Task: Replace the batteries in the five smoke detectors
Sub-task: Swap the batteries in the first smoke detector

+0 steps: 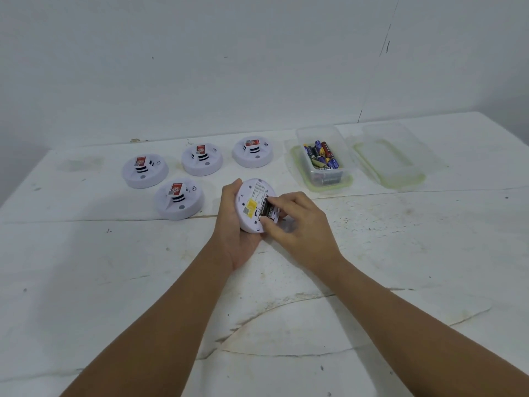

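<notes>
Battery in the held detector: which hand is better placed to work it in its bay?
Right. The right hand already has thumb and fingertips on the battery in the bay, on the side nearer the battery box. The left hand is busy cradling the detector back-up.

Both hands [269, 222] curled — forearms converging.

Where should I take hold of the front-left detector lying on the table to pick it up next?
Grip the front-left detector by its round outer rim, coming from above with fingers spread across it. It lies flat, dome and red sticker upward, apart from its neighbours, so the rim looks free all round; the raised centre seems too small and slotted to hold securely.
</notes>
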